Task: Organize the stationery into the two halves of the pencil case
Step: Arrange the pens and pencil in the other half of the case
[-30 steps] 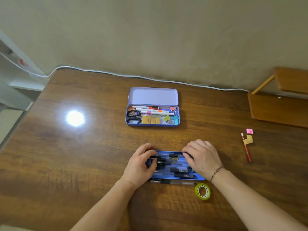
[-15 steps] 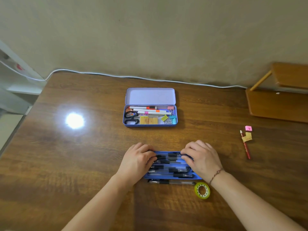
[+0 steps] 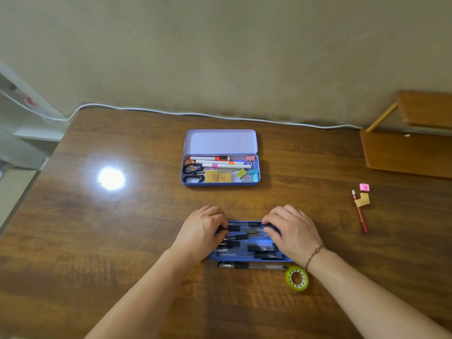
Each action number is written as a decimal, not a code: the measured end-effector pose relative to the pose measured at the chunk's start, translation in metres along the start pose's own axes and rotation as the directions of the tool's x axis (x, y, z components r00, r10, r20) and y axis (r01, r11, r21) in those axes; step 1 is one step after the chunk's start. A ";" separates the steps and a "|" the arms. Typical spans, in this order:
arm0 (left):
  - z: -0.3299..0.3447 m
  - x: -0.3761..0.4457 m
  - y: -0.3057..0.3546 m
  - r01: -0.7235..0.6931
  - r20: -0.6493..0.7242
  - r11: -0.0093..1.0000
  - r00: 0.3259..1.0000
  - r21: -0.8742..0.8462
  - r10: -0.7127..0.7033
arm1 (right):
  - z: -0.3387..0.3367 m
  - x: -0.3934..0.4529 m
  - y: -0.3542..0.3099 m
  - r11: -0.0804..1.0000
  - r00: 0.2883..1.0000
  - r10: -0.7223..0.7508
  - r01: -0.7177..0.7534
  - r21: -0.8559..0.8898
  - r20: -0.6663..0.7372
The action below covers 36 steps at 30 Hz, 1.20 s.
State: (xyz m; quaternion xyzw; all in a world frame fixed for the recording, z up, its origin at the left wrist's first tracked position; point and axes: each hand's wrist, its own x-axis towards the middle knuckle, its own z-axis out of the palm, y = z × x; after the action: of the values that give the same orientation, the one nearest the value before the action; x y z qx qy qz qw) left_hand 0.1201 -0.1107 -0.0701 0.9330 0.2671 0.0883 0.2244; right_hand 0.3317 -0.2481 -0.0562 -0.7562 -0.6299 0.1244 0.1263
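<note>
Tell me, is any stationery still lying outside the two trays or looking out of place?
Yes. One pen lies on the table just in front of the blue tray, with a green tape roll beside it. Far right, a red pencil, a pink eraser and a tan piece remain loose. Nothing looks spilled or damaged.

Soft, warm, fairly dim indoor light fills the scene. An overhead lamp shows as a round white glare spot on the glossy worktop, left of centre, blowing out the wood grain there. Shadows are faint and short; a soft one lies right of the open lilac pencil case. The wide lens bows the far worktop edge and the white cable. Corners look smeared, and the dark pens in the blue tray are slightly blurred.
</note>
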 end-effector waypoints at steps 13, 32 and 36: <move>0.000 0.000 0.003 0.167 -0.012 0.965 0.985 -0.201 -0.173 | 0.000 -0.007 -0.010 0.999 0.999 -0.033 0.034 -0.039 0.031; 0.002 -0.010 0.006 0.144 -0.218 0.934 0.950 -0.326 -0.223 | -0.045 -0.013 -0.021 0.996 0.998 0.002 0.004 -0.094 0.060; -0.001 -0.010 0.032 0.025 -0.310 0.924 0.938 -0.381 -0.153 | -0.059 -0.011 -0.020 0.667 0.918 0.383 -0.352 0.656 0.104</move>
State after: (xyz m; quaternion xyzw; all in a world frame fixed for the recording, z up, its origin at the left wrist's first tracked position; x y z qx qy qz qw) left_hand 0.1260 -0.1393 -0.0547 0.8317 0.3225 0.2835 0.3519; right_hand 0.3315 -0.2575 0.0065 -0.7748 -0.3759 0.3465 0.3719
